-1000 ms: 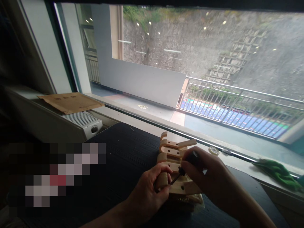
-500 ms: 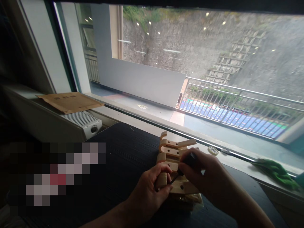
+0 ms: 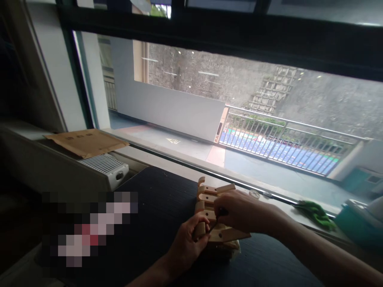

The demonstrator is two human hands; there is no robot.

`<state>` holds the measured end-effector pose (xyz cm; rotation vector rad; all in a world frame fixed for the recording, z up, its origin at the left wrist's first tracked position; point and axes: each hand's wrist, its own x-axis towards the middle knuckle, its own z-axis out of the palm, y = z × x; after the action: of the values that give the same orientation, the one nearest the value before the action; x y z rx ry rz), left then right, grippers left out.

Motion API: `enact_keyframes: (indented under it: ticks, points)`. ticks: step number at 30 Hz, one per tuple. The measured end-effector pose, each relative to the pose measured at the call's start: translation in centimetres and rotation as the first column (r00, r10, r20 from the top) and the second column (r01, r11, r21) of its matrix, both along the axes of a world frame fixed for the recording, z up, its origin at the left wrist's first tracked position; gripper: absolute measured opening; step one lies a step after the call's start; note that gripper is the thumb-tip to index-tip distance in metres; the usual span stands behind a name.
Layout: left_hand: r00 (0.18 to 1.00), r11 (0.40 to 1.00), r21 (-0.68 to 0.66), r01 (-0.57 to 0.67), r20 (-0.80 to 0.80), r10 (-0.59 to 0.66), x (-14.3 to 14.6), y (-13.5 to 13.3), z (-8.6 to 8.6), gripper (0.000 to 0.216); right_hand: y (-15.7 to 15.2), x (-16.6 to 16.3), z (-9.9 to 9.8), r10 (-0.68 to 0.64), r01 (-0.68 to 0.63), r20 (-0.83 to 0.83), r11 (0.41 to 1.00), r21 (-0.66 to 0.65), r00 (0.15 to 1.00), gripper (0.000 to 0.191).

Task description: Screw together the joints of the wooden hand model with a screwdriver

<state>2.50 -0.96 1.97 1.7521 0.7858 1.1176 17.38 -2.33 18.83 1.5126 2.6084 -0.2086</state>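
Observation:
Several pale wooden hook-shaped pieces [image 3: 209,198] with dark screw holes lie in a row on a plastic-wrapped bundle [image 3: 226,255] on the dark table [image 3: 167,199]. My left hand [image 3: 187,239] is closed round the curved end of a near wooden hook [image 3: 200,230], thumb and fingers on either side. In my right hand [image 3: 236,209] is a screwdriver [image 3: 213,227], its dark handle mostly covered by the fingers. Its thin shaft slants down to the left and ends beside my left thumb, at the held hook. The tip itself is hidden.
A brown paper envelope [image 3: 86,143] lies on a white vented unit [image 3: 103,163] at the left. On the sill by the window are a tape roll [image 3: 254,194] and a green cloth [image 3: 317,215]. A teal container [image 3: 356,219] stands at the right. A blurred-out patch covers the left side.
The camera has tilted up and shifted right. My right hand has turned over the screwdriver, its back now facing up and covering the handle. My left hand keeps its grip on the hook.

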Motion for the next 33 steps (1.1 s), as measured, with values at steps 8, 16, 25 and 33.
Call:
enact_keyframes:
  ticks: [8,16,25,33]
  points:
    - [0.998,0.996,0.067,-0.066,0.003,0.066,0.0,-0.5,-1.3,0.015,-0.5,-2.0,0.5,0.037,-0.041,0.209,0.999,0.015,0.977,0.017]
    - [0.998,0.999,0.029,-0.041,-0.040,0.043,-0.1,-0.2,0.0,0.013,0.0,-2.8,0.6,0.131,-0.134,0.357,0.991,-0.018,0.925,0.010]
    - [0.996,0.990,0.124,-0.072,-0.035,0.077,0.1,0.2,-2.1,0.014,0.6,-2.9,0.2,0.179,-0.158,0.441,0.984,-0.086,0.879,0.009]
    - [0.996,0.995,0.076,-0.071,-0.045,0.075,0.2,0.4,-1.2,0.010,0.6,-3.5,0.6,0.214,-0.175,0.425,0.976,-0.130,0.880,0.010]
